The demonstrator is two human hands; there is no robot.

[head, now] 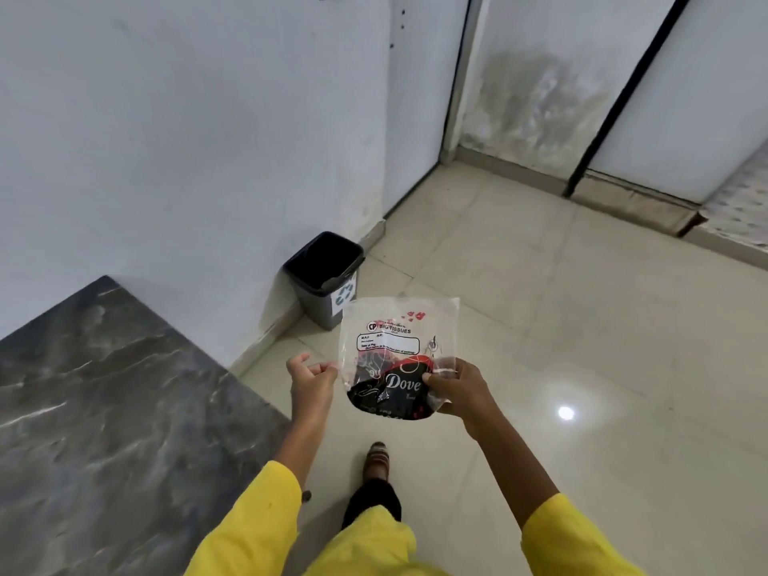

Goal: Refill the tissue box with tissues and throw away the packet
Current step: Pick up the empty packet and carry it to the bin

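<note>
The clear, flattened plastic tissue packet (pixel 399 359) carries a round red "CP" logo with "BIG TISSUES" beside it near its top, and "Dove" in white script on its black-and-red lower part. A boxed panel between them holds small print too blurred to read. At 10 o'clock from the packet, the dark grey plastic waste bin (pixel 322 278) bears a white label with a green recycling-arrows sign.

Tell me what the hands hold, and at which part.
Both hands hold the empty tissue packet: left hand pinches its left edge, right hand grips its lower right edge.
</note>
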